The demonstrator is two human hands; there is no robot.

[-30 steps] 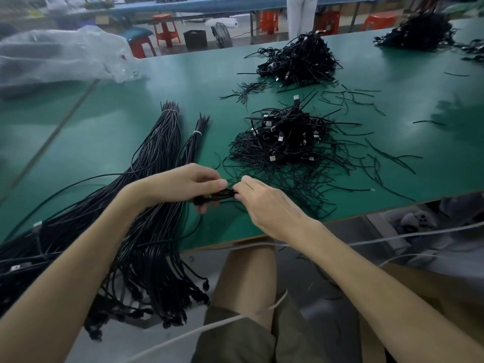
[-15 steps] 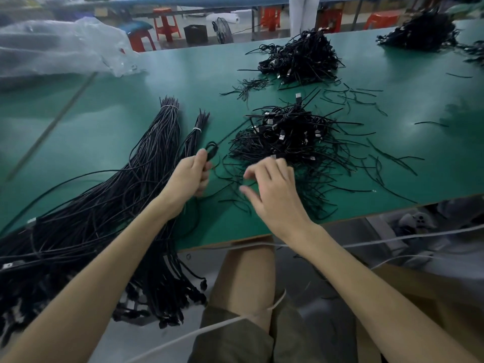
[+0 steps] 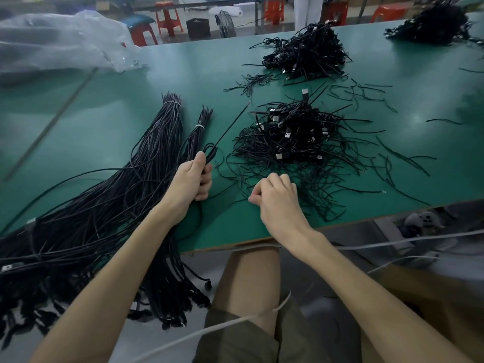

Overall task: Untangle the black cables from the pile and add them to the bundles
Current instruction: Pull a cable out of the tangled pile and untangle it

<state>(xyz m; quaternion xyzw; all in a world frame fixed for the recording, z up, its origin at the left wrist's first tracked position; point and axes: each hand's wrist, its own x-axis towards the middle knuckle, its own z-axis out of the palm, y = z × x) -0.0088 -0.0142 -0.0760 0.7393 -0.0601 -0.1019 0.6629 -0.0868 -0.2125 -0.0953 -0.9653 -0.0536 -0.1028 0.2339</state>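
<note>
You have three tangled piles of black cables on the green surface (image 3: 230, 231): the nearest pile (image 3: 296, 137) straight ahead, a second pile (image 3: 306, 53) behind it, and a third pile (image 3: 432, 24) at the far right. Two tied bundles lie to your left, a thick bundle (image 3: 157, 153) and a thin bundle (image 3: 200, 127). Each has one white tie near its tip, and their tails droop over the near edge.

Your left hand (image 3: 191, 183) is clenched around one looped black cable (image 3: 231, 124) just beside the thin bundle, its free end slanting towards the nearest pile. Your right hand (image 3: 277, 203) curls its fingers over that pile's near fringe; whether it pinches a strand cannot be told.

Loose short black strands (image 3: 404, 157) litter the surface around the pile. One crumpled clear plastic bag (image 3: 60, 40) sits far left.
</note>
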